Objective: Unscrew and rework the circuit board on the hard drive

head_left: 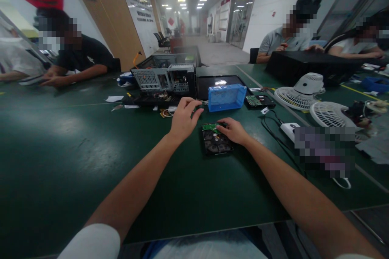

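A hard drive (217,143) lies on the green table in front of me, its underside up, showing a green circuit board along its far end. My right hand (233,130) grips its far right side, with the thumb over the circuit board. To the left of the drive, my left hand (185,118) is raised above the table, thumb and fingers apart, with nothing visible between them. Just beyond both hands, a blue plastic box (214,108) stands on its side. A second drive with a green board (258,101) lies to the right of that box.
An opened computer case (152,80) stands behind my left hand, with a dark panel (220,81) beside it. At right are white fan parts (299,93), a power strip (290,128) and black cables (281,142). Several people sit at both sides; a large black case (299,66) stands far right.
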Tool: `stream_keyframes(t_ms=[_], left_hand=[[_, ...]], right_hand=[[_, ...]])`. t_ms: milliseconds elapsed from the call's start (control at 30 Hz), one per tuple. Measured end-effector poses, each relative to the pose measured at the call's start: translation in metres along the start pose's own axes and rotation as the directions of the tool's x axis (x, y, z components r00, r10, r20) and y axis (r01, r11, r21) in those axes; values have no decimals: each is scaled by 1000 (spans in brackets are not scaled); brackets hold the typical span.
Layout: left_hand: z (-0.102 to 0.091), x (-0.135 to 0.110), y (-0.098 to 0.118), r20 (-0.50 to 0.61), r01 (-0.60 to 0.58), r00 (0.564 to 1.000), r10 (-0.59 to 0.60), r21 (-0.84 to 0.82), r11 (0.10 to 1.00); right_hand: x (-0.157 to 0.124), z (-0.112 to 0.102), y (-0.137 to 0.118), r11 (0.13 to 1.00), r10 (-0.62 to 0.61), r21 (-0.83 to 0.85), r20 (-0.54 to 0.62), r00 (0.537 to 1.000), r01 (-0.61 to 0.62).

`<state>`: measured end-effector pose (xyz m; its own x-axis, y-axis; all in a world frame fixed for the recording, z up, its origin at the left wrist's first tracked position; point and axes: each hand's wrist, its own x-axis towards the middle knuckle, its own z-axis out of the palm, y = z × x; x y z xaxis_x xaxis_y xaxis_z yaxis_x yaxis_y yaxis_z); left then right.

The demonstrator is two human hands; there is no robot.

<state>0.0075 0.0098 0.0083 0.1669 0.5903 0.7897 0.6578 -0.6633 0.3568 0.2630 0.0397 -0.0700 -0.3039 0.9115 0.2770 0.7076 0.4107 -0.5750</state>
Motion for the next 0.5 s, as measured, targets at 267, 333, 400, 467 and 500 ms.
stream_keyframes(t_ms=[267, 333, 400, 467, 500], left_hand=[[2, -1, -4, 39, -57, 998, 58, -31, 998], [3, -1, -2, 40, -37, 998, 39, -59, 998], [4, -2, -1, 23, -21, 999, 23, -82, 996], [4, -2, 1, -7, -5, 1000, 4, -109, 994], [4, -2, 2, -21, 6, 1000, -9, -124, 992]], right_hand=[[-1, 2, -1, 1000, 6, -1, -19, 1000, -6], [-1, 1, -1, 1000, 4, -2, -17, 1000, -4], [-1, 1, -1, 1000, -2, -3, -12, 1000, 2], [0, 1, 0, 1000, -4, -7, -9, 1000, 4], [0, 1, 0, 1000, -3, -10, -8, 1000, 3]])
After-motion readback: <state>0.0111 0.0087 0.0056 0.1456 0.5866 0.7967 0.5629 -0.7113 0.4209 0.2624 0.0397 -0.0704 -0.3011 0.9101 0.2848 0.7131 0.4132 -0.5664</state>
